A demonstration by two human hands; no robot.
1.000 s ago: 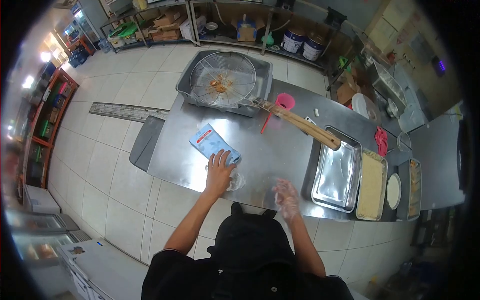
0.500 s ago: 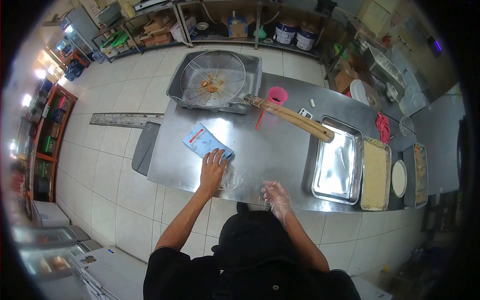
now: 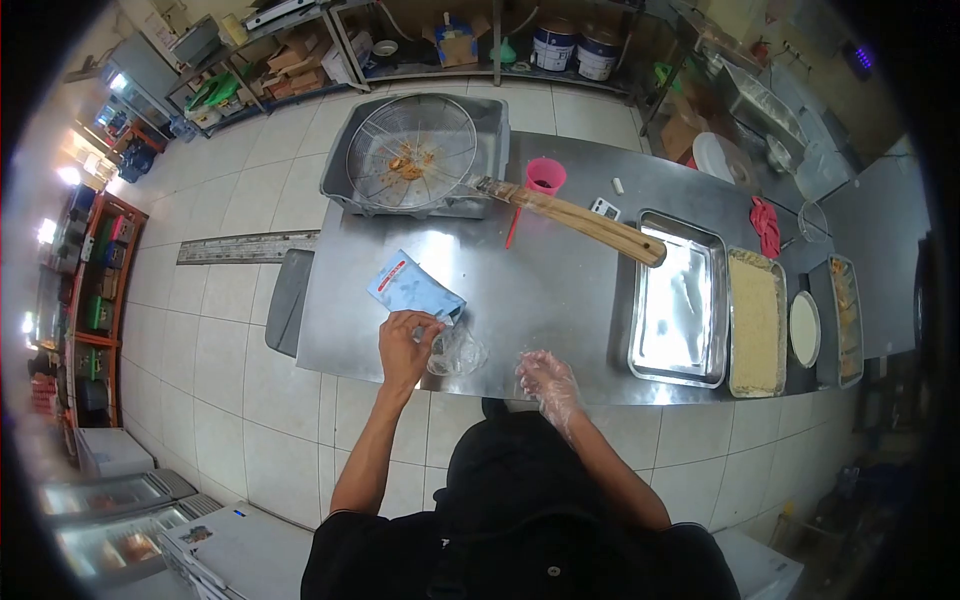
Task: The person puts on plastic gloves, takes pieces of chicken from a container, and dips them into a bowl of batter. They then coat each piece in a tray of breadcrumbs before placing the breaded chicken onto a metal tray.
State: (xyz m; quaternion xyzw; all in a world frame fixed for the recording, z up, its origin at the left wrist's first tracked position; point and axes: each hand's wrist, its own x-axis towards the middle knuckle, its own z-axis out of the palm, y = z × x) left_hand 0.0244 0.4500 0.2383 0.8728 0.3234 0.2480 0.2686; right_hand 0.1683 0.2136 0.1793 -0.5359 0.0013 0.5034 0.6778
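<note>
My bare left hand [image 3: 405, 350] is over the near side of the steel table. Its thumb and forefinger are pinched together at the upper edge of some crumpled clear plastic [image 3: 460, 354]; what is between the fingertips, if anything, I cannot make out. Just beyond those fingers lies a light blue pouch [image 3: 415, 288] with a red label strip. To the right, near the table's front edge, my right hand [image 3: 546, 380] wears a thin clear plastic glove. Its fingers are curled in, and their contents are hidden.
A grey tub [image 3: 490, 135] carries a wire strainer [image 3: 412, 150], whose wooden handle [image 3: 585, 225] stretches over the table. Pink cup [image 3: 545, 174], red stick [image 3: 512, 228] and small timer [image 3: 605, 209] sit behind. Rightward are a steel tray [image 3: 680, 300], a coated slab pan [image 3: 757, 320] and a bowl [image 3: 804, 328].
My left hand has drawn back off the blue pouch toward me, its spread fingers now pinched beside the clear plastic. My right hand stays in about the same place. The whole view has shifted slightly.
</note>
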